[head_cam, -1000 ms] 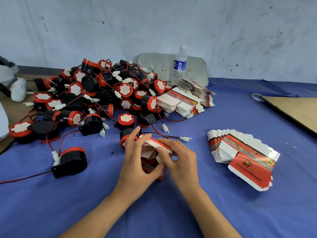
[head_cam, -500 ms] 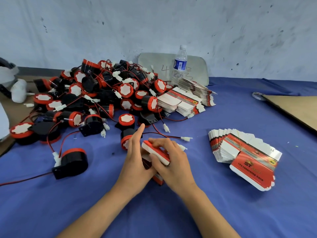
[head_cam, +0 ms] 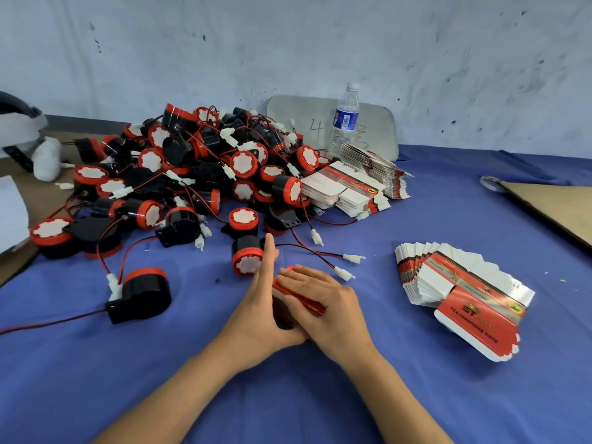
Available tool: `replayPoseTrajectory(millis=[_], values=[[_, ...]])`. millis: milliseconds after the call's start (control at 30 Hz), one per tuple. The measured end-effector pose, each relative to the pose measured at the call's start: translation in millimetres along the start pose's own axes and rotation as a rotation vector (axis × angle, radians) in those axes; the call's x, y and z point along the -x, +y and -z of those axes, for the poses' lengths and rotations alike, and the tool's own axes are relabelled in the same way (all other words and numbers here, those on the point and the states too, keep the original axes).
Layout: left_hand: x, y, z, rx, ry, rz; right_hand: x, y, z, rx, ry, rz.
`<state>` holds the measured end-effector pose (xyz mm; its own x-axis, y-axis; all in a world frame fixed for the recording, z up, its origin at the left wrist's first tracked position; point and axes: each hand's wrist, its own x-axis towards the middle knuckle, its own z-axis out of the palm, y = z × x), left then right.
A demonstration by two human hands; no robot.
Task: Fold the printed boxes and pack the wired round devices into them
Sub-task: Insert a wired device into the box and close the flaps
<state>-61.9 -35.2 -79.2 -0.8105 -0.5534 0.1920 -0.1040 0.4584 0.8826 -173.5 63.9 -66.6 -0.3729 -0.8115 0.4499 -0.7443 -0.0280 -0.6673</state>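
One printed box (head_cam: 299,301), being closed: left hand (head_cam: 256,310) and right hand (head_cam: 325,302) pressed it straight-fingered; next likely needed setting aside.

My counter (head_cam: 416,395), under a blue cloth, is crowded at the far left.

A heap of devices (head_cam: 198,168) with red-black wires covers the far left. Two strays lie nearer me: one device (head_cam: 141,296) on its side to the left, another (head_cam: 248,259) just beyond the red box (head_cam: 307,304) in front of me. Flat boxes (head_cam: 349,190) are stacked against the heap's right edge, with a bottle (head_cam: 344,120) upright behind them. A second, fanned stack (head_cam: 458,296) lies to my right. A cardboard sheet (head_cam: 554,206) lies at the far right, with a tape roll (head_cam: 490,182) beside it.
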Motion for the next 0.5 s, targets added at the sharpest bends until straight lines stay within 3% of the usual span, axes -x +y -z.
replayPoseTrajectory(millis=[500], values=[[-2.9,-2.4,6.3,0.021,-0.068,0.028,1.4,2.0,-1.4,0.050,0.159,0.028]])
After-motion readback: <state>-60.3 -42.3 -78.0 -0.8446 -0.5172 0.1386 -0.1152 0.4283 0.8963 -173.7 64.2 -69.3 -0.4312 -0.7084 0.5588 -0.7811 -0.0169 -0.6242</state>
